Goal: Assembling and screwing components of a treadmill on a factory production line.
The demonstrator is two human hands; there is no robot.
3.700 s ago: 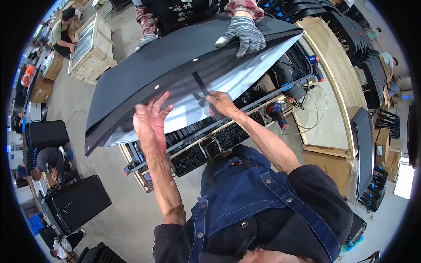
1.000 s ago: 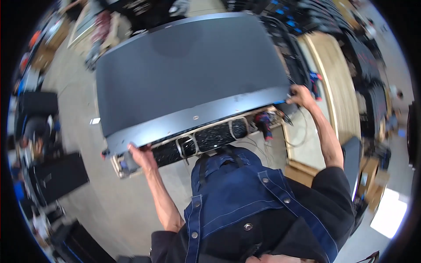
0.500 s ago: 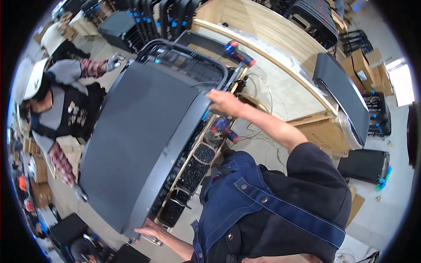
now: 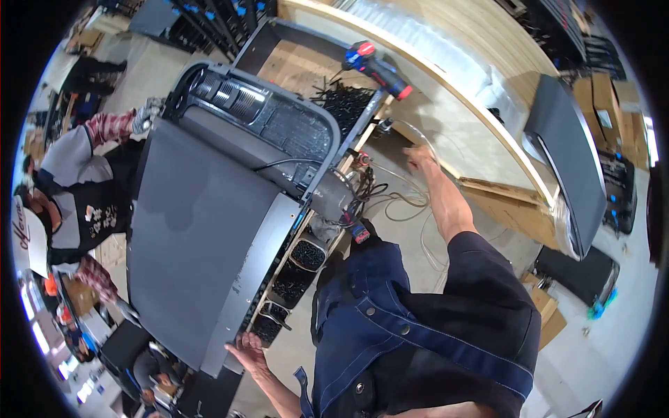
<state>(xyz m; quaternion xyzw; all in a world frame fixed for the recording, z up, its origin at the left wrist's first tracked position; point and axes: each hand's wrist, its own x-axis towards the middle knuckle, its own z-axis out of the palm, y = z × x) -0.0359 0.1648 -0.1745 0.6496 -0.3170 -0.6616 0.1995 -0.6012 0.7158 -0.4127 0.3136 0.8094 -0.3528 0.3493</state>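
Note:
A treadmill [image 4: 202,230] with a dark grey belt and a lighter side rail lies in front of me on a wooden-edged bench. My left hand [image 4: 249,352] is at the rail's near lower corner, fingers spread; whether the fingertips touch it I cannot tell. Away from the treadmill, my right hand [image 4: 421,157] hangs over thin clear hoses beside the bench, fingers loosely apart, with nothing visible in it. A black plastic frame [image 4: 300,125] with vents surrounds the treadmill's upper end, and a black cable runs out there. Across from me, a co-worker's gloved hands [image 4: 148,115] are at the far edge.
A red-and-blue power driver [image 4: 376,70] rests at the bench's upper corner, near a pile of black screws. Another driver [image 4: 358,231] hangs by my waist. Bins of small black parts [image 4: 293,280] line the bench side. A dark panel [image 4: 568,164] leans on the right.
My right hand has come off the side rail and moved right. My left hand's fingers have spread at the corner. The view has shifted, and more of the black frame shows.

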